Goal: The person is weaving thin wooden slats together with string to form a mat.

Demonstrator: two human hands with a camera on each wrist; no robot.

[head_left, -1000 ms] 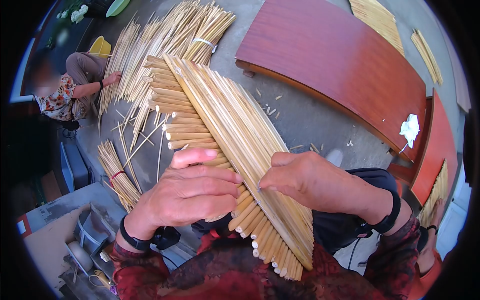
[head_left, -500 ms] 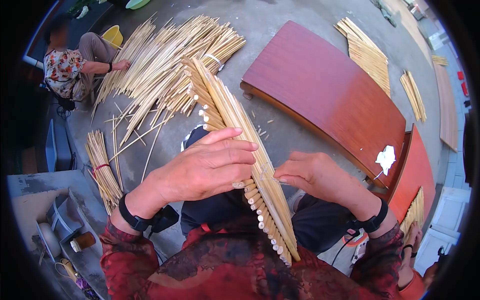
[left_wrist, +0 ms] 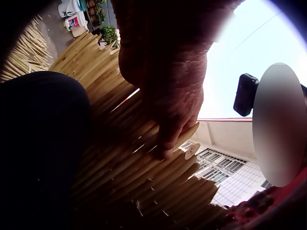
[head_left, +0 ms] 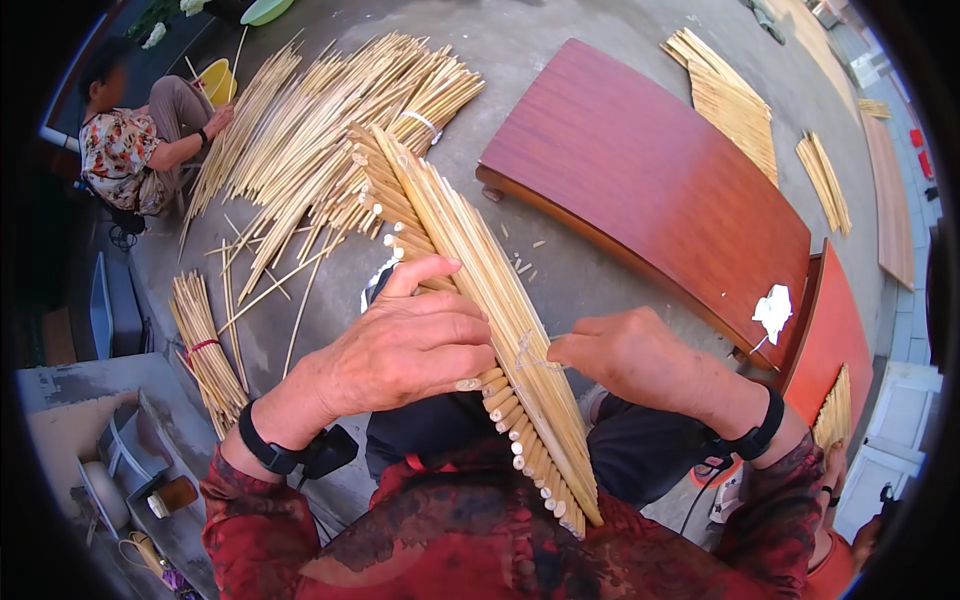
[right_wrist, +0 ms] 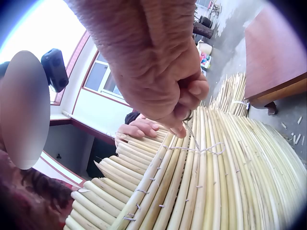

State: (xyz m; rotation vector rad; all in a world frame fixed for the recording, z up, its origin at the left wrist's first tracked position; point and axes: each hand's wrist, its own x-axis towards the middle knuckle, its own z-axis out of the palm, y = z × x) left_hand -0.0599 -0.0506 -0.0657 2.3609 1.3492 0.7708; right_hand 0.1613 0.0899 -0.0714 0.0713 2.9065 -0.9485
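Observation:
A mat of straw-coloured stalks (head_left: pixel 490 270), stitched in two crossing layers, stands tilted over the person's lap. My left hand (head_left: pixel 410 335) grips its left edge, with fingers over the protruding stalk ends; the left wrist view shows that hand (left_wrist: pixel 168 100) dark against the stalks. On the other side, my right hand (head_left: pixel 625 350) is close over the mat's face, its thumb and fingers pinching a thin thread (right_wrist: pixel 192 136). Loose loops of pale thread (right_wrist: pixel 211 148) lie across the stalks below the fingertips. Small stitches run along the edge stalk (right_wrist: pixel 144 191).
A large pile of stalks (head_left: pixel 330 120) spreads on the floor ahead, near a seated person (head_left: pixel 130 150). A reddish wooden table (head_left: pixel 650 170) stands right of the mat, with white crumpled plastic (head_left: pixel 773 313) on it. One tied bundle (head_left: pixel 205 340) lies at left.
Over the second, the mat tilted more edge-on and my right hand moved away from its surface, drawing thread. Since half a second ago, the hands shifted slightly; the seated person's hand moved toward the yellow bucket.

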